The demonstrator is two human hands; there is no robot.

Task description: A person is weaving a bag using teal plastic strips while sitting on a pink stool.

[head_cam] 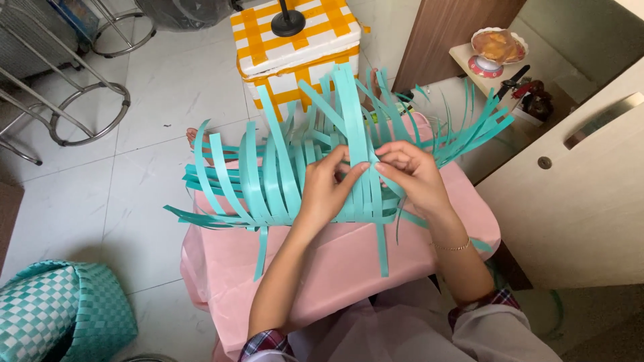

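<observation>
The floor (161, 114) is pale tile, with a pink cloth (335, 261) spread over the person's lap near the bottom centre. At near left stands a woven basket (57, 312) in teal and white checks. At far left, metal chair legs (80, 100) rest on the tile. Far centre, a white box (295, 50) crossed with orange tape stands just behind the work.

A mat of teal plastic strips (268, 188) lies on the cloth, its loose ends fanning out left, far and right. The left hand (325, 191) rests on the strips at centre, thumb and fingers closed narrowly on one upright strip. The right hand (412, 174) sits just beside it, fingertips nearly touching the left hand; its fingers appear pinched on a strip, though the contact point is partly hidden. A thin bracelet (453, 247) circles the right wrist.

At far right, a bowl (498, 47) stands on a small shelf, beside a cream cabinet (577, 201).
</observation>
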